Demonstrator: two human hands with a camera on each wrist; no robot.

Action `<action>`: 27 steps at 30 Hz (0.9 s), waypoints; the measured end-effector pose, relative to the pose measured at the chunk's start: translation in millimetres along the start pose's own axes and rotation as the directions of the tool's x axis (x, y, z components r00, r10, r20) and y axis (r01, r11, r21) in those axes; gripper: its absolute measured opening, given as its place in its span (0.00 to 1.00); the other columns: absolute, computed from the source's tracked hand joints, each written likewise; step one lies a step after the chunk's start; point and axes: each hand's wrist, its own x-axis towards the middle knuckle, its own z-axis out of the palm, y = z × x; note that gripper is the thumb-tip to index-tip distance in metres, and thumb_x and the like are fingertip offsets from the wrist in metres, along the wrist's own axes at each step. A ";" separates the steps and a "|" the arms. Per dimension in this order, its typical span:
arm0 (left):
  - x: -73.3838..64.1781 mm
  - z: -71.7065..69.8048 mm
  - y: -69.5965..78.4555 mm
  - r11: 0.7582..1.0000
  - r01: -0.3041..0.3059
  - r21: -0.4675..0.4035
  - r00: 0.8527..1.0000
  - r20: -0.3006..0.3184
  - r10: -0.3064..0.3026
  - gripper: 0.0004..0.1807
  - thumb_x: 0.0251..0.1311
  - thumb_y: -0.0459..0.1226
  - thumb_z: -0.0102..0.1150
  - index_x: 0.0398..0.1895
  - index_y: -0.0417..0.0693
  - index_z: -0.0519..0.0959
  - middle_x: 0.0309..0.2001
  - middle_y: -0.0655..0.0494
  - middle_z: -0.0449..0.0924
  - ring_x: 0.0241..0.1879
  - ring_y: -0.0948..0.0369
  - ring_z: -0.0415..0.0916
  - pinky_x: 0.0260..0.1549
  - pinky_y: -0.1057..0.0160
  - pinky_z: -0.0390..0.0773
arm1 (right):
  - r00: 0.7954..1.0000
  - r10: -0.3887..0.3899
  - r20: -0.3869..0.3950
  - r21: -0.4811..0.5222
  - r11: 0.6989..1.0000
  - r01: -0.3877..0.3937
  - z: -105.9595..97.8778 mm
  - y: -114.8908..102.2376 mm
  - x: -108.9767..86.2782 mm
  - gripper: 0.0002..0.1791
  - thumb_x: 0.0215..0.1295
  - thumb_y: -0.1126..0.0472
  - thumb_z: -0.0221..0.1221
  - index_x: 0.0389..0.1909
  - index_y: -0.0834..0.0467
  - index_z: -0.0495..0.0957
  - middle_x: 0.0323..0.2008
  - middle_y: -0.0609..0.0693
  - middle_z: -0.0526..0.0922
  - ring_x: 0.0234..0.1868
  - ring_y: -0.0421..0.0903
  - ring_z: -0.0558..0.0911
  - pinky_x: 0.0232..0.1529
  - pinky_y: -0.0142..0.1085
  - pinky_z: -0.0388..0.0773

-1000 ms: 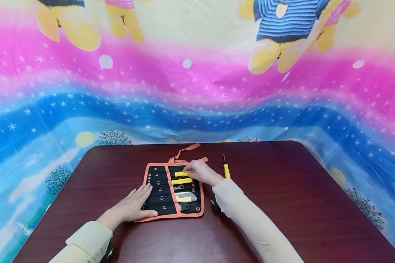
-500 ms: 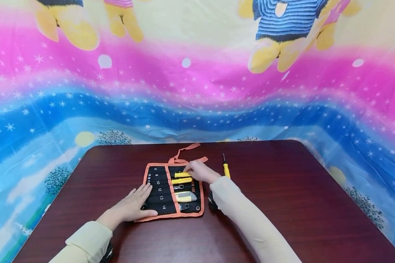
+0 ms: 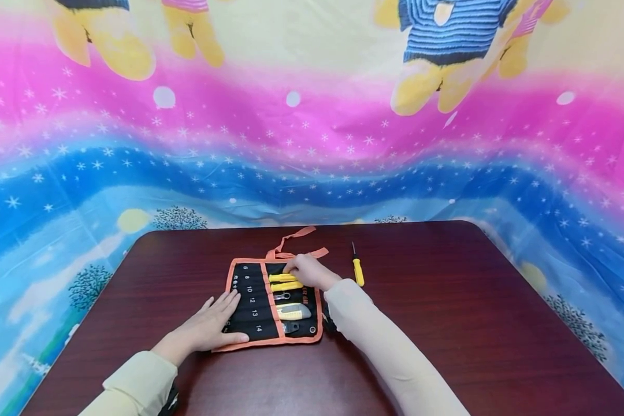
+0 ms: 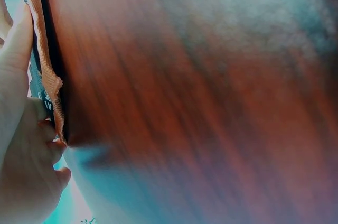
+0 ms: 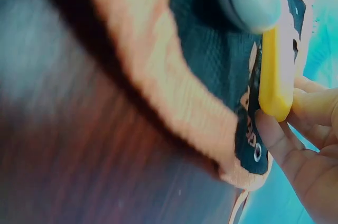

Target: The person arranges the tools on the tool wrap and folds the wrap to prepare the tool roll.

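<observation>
A black tool roll (image 3: 247, 315) with orange trim lies unrolled on the table. My left hand (image 3: 208, 323) rests on its left side, fingers spread. At the roll's upper right, my right hand (image 3: 312, 271) pinches the end of a yellow-handled screwdriver (image 3: 279, 278), whose shaft is hidden in a pocket. A second yellow handle (image 3: 287, 286) lies just below it. Further down the pockets hold a wrench (image 3: 283, 296), a utility knife (image 3: 295, 312) and a dark metal tool (image 3: 291, 327). In the right wrist view, fingertips are at the end of a yellow handle (image 5: 277, 76).
Another yellow-handled screwdriver (image 3: 357, 268) lies on the table (image 3: 447, 312), right of the roll, tip pointing away. Orange ties (image 3: 296, 236) trail from the roll's far edge. A patterned cloth (image 3: 312, 144) hangs behind the table.
My right hand has moved slightly left, and the screwdriver handle it holds has slid left toward the pocket's orange band. My left hand has stayed in place.
</observation>
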 end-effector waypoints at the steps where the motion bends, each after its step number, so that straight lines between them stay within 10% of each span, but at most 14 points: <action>1: -0.1 -0.1 0.2 1.000 0.002 0.000 1.000 0.001 -0.002 0.53 0.52 0.64 0.52 0.69 0.34 0.52 0.69 0.38 0.48 0.68 0.45 0.43 0.62 0.42 0.41 | 1.000 -0.005 -0.006 -0.011 1.000 0.005 0.5 -1.4 0.4 0.15 0.66 0.70 0.50 0.45 0.56 0.82 0.44 0.48 0.81 0.41 0.40 0.78 0.39 0.31 0.75; 15: -0.2 -0.1 0.5 1.000 -0.004 0.002 1.000 -0.006 0.004 0.53 0.52 0.64 0.52 0.69 0.34 0.52 0.69 0.38 0.48 0.68 0.45 0.43 0.62 0.43 0.42 | 0.999 0.040 -0.009 0.094 0.995 -0.039 -7.4 -2.8 -8.7 0.16 0.69 0.65 0.49 0.55 0.57 0.76 0.51 0.51 0.77 0.21 0.43 0.70 0.24 0.32 0.70; 27: -0.9 -0.4 0.4 1.000 0.013 0.001 1.000 0.004 -0.013 0.54 0.51 0.65 0.52 0.69 0.35 0.51 0.69 0.39 0.47 0.68 0.45 0.43 0.62 0.43 0.42 | 0.978 0.028 -0.208 0.222 0.975 0.019 -41.3 8.3 -33.6 0.16 0.67 0.61 0.54 0.55 0.56 0.75 0.40 0.47 0.78 0.38 0.45 0.78 0.34 0.36 0.76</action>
